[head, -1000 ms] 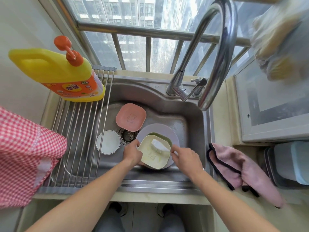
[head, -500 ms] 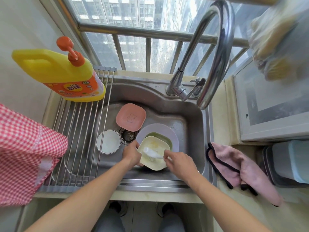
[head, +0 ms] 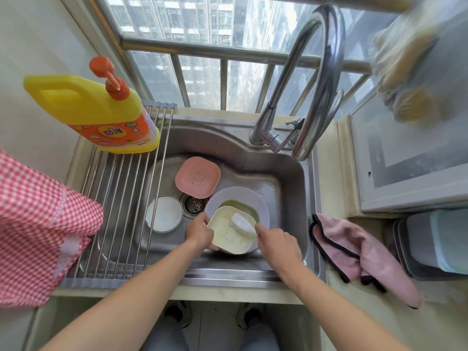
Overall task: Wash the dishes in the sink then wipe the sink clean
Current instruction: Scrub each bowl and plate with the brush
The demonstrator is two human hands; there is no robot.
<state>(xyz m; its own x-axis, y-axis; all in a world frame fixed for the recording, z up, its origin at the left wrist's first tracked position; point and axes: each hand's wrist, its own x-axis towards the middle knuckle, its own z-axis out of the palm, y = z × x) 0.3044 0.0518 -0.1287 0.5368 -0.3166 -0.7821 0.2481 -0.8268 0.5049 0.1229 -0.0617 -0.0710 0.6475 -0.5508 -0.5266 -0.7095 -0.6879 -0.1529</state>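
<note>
The sink (head: 291, 178) holds five dishes in the head view: one pale yellow square plate (head: 229, 236), one green dish (head: 247, 206) beneath it, one lilac round plate (head: 235, 195) under both, one pink square plate (head: 197, 177) nearer the faucet (head: 326, 79), and one white round bowl (head: 164, 214) left of the drain (head: 193, 203). The left hand (head: 198, 233) reaches in from below, forearm slanting up and to the right, fingers curled round the yellow plate's left edge, thumb on the rim. The plate is tilted, its face turned up toward the camera. The right hand (head: 277, 243) comes in from the lower right, fingers clamped on a white brush (head: 243, 221). The brush's long axis runs from that hand up and to the left, its head lying on the plate's upper right part. One yellow detergent bottle (head: 98, 110) stands on the drying rack (head: 119, 198), one pink cloth (head: 359, 252) lies on the counter right of the sink, and one red checked cloth (head: 38, 229) hangs at left.
</note>
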